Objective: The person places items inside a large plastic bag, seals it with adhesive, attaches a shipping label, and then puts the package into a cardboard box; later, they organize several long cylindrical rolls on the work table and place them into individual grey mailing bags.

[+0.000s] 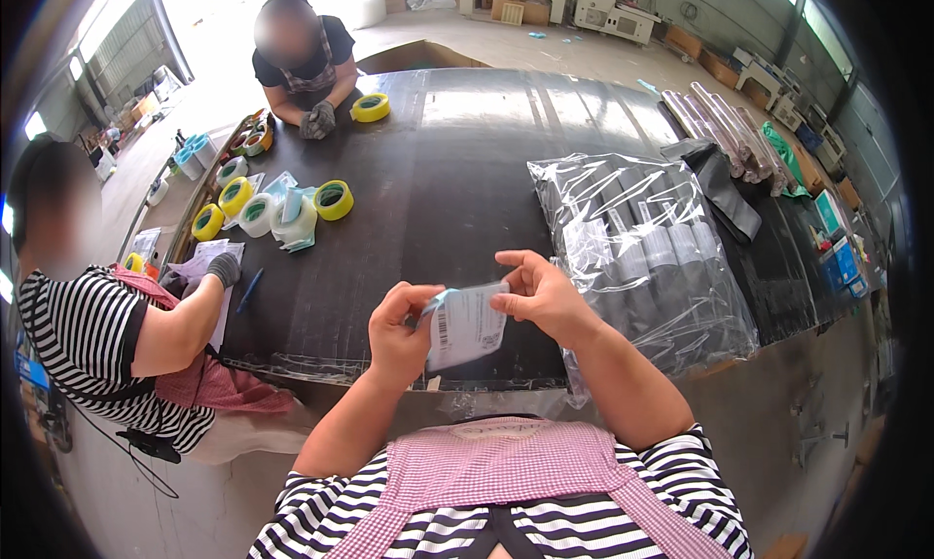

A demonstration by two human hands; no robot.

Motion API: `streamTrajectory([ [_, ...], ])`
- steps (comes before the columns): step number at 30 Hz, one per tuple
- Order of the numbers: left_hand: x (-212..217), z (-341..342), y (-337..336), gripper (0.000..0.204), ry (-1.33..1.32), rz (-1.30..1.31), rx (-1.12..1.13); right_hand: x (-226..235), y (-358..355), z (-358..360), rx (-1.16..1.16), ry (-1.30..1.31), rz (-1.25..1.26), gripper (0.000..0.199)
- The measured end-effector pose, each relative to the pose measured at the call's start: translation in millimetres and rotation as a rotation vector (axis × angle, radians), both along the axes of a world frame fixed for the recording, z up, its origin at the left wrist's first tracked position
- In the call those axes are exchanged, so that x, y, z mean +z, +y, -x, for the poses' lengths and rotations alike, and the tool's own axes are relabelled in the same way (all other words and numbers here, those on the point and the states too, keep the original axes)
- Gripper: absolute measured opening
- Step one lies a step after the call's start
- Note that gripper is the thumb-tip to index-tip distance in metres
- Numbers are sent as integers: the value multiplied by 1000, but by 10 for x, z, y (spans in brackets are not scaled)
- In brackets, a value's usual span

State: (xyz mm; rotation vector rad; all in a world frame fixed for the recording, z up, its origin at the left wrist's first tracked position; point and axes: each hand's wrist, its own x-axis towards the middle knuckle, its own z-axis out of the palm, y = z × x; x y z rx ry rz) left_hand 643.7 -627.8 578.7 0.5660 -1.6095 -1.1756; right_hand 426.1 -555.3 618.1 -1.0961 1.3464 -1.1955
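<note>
Both my hands hold a small white label sheet (467, 325) with a pale blue backing, above the near edge of a black table (428, 199). My left hand (397, 327) pinches its left edge, where the blue backing curls away. My right hand (540, 294) grips the upper right corner with thumb and fingers. A pile of clear plastic bags (647, 252) with dark and white items inside lies just right of my right hand.
Several yellow and white tape rolls (263, 209) sit at the table's far left. A person in a striped shirt with a gloved hand (225, 267) works at the left; another person (306, 68) leans on the far edge. Grey tubes (725, 131) lie at the far right.
</note>
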Motion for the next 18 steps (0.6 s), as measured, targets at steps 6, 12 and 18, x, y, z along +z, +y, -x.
streamTrajectory([
  [6,137,-106,-90,18,-184,608,346,43,85,-71,95,-197,-55,57],
  [12,145,-187,-132,16,-219,917,288,-199,24,-103,87,-330,-88,59],
  [18,158,-236,-137,25,-137,830,359,-9,107,-294,215,-500,77,77],
])
